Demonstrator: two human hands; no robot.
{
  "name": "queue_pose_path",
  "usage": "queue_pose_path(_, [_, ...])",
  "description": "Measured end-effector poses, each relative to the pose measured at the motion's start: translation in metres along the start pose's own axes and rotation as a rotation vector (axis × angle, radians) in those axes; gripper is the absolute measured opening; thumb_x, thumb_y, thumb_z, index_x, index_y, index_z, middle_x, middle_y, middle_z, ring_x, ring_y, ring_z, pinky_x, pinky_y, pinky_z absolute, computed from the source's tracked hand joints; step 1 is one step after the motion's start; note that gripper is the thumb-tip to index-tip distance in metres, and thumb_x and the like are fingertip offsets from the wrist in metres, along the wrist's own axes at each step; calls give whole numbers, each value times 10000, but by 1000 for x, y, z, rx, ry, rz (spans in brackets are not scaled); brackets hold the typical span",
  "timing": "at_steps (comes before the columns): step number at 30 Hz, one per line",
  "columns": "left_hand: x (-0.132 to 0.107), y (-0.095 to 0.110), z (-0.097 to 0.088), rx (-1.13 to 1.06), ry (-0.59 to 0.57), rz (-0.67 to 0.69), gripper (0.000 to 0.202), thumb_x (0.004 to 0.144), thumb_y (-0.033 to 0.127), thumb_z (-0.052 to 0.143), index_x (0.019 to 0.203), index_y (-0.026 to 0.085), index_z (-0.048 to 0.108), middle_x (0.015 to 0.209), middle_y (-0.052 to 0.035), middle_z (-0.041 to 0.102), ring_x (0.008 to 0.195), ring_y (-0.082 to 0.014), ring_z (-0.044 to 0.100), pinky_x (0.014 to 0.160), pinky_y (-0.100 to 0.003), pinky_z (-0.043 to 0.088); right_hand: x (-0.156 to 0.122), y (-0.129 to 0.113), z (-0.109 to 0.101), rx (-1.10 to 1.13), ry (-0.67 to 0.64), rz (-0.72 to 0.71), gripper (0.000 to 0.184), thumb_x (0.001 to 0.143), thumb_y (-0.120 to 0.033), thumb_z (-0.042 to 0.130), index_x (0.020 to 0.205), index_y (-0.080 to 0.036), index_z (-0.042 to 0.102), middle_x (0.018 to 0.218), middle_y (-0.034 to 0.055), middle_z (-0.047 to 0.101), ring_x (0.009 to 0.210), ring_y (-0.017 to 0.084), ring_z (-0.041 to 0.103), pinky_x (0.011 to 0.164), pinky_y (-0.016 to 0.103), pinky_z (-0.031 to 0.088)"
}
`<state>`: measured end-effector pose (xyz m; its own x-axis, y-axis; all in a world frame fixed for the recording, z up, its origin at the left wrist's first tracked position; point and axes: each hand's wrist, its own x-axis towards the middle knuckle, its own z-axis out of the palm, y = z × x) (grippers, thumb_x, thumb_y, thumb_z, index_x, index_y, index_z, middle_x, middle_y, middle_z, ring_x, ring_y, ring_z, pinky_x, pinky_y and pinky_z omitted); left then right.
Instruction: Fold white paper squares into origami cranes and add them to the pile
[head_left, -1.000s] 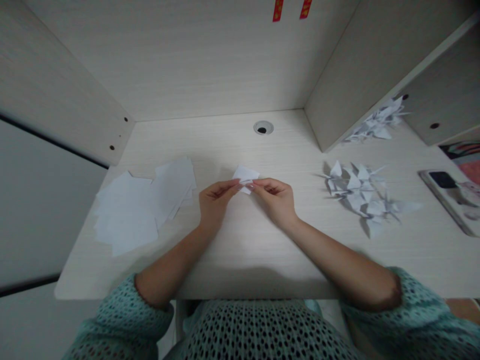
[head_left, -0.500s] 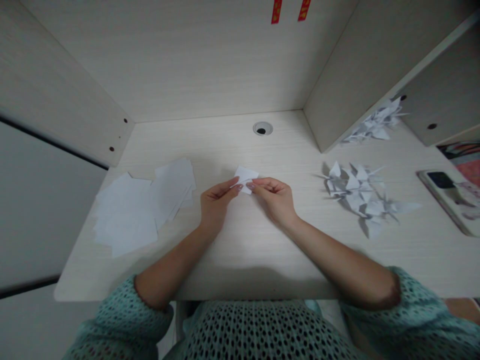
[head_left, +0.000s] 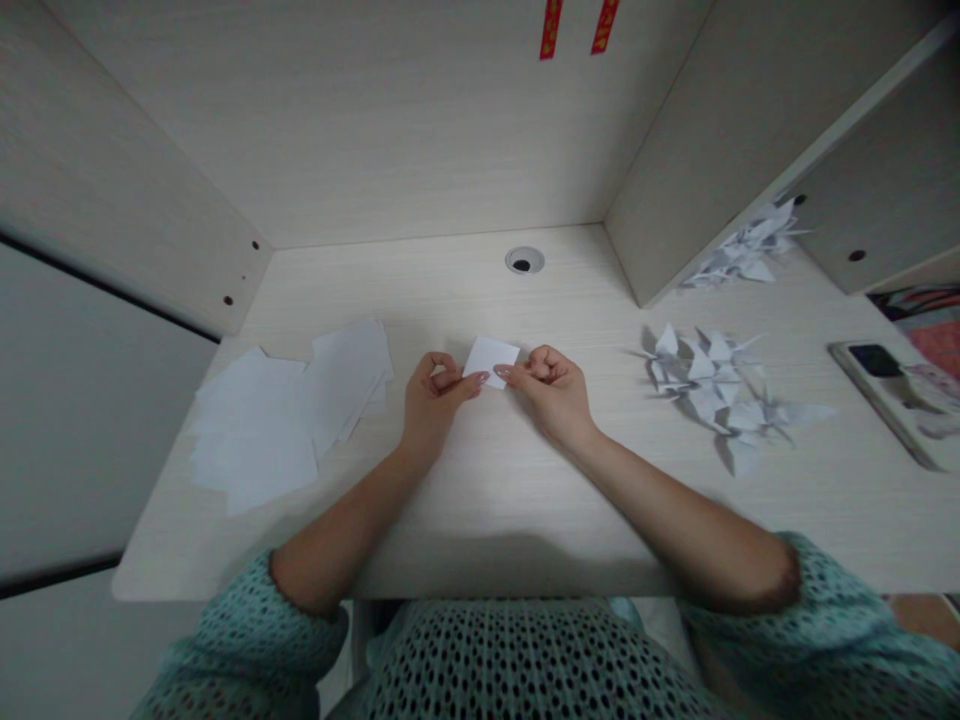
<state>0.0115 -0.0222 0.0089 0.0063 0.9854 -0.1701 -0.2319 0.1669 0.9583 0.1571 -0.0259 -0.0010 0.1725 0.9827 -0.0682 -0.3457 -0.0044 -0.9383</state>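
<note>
A small square of folded white paper lies on the desk in the middle of the head view. From its left side my left hand holds it, thumb on the near edge and the other fingers curled in. My right hand grips the right side likewise, its thumb tip close to the left one. The fingers beneath the paper are partly hidden. Left of my left hand is a spread of loose white paper sheets. Several folded paper cranes lie in a cluster to the right of my right hand.
More paper cranes sit by the upright panel at the back right. A phone lies at the desk's right side. Behind my hands is a round cable hole. A side panel bounds the desk on the left.
The upper flap that my fingers were pressing now lies smooth, and the paper shows as a plain square. My index fingers have drawn back from its top and curled; both thumbs stay on the near edge.
</note>
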Motion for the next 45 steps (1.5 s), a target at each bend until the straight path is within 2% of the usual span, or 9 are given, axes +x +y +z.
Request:
queue_pose_path(3, [2, 0, -1, 41, -34, -17, 479, 578, 311, 814, 826, 225, 413, 648, 52, 696, 603, -110, 646, 626, -226, 512, 0, -1, -1, -51, -49, -34, 466, 577, -324, 812, 596, -227, 356, 571, -43, 629, 501, 110, 558, 506, 248, 430])
queue_pose_path(11, [3, 1, -3, 93, -65, -30, 471, 587, 353, 807, 812, 217, 417, 605, 46, 684, 579, -116, 648, 607, -211, 494, 1, -6, 0, -96, -84, -6, 542, 570, -388, 801, 595, -236, 282, 515, -48, 596, 452, 106, 518, 456, 241, 390])
queue_pose_path(20, [2, 4, 0, 10, -94, -105, 443, 588, 299, 810, 932, 189, 552, 720, -16, 737, 676, -142, 688, 741, -288, 557, 9, 1, -8, -88, -59, -70, 544, 588, -383, 799, 598, -235, 276, 523, -56, 567, 467, 99, 484, 488, 242, 387])
queue_pose_path(30, [6, 1, -2, 51, -99, -122, 523, 599, 279, 807, 1072, 173, 609, 763, -46, 742, 683, -158, 699, 760, -314, 565, 5, 1, -9, -301, -92, -293, 214, 731, -323, 700, 743, -214, 516, 678, -31, 553, 635, 119, 532, 632, 254, 425])
queue_pose_path(33, [6, 3, -5, 138, -193, -111, 483, 600, 293, 805, 1034, 164, 637, 791, -59, 742, 701, -162, 693, 722, -283, 548, 4, 2, -11, -401, -104, -367, 119, 795, -312, 633, 810, -216, 566, 750, -6, 590, 704, 141, 554, 693, 280, 440])
queue_pose_path(36, [7, 6, -7, 326, -272, -53, 426, 603, 345, 797, 966, 157, 675, 717, -42, 725, 632, -153, 662, 587, -228, 496, 3, 0, -14, -558, -180, -464, 89, 867, -295, 530, 875, -228, 588, 817, 19, 621, 769, 170, 565, 754, 314, 442])
queue_pose_path(38, [7, 5, -9, 382, -271, -6, 374, 631, 389, 770, 916, 160, 693, 688, -25, 709, 612, -146, 644, 552, -214, 469, 3, -2, -15, -655, -262, -527, 123, 890, -276, 484, 944, -237, 586, 887, 39, 635, 818, 189, 570, 782, 332, 441])
queue_pose_path(42, [9, 0, -10, 367, -277, 58, 302, 703, 443, 694, 824, 166, 709, 756, -27, 707, 682, -145, 642, 609, -219, 486, 3, -5, -15, -776, -423, -588, 169, 896, -258, 471, 1043, -240, 553, 979, 74, 635, 898, 217, 571, 807, 355, 442])
queue_pose_path(45, [11, -3, -9, 310, -242, 14, 316, 675, 452, 714, 800, 162, 711, 745, -29, 705, 677, -143, 638, 622, -231, 505, 2, -2, -14, -769, -384, -563, 203, 898, -271, 481, 1094, -236, 515, 951, 69, 617, 852, 208, 564, 783, 354, 447])
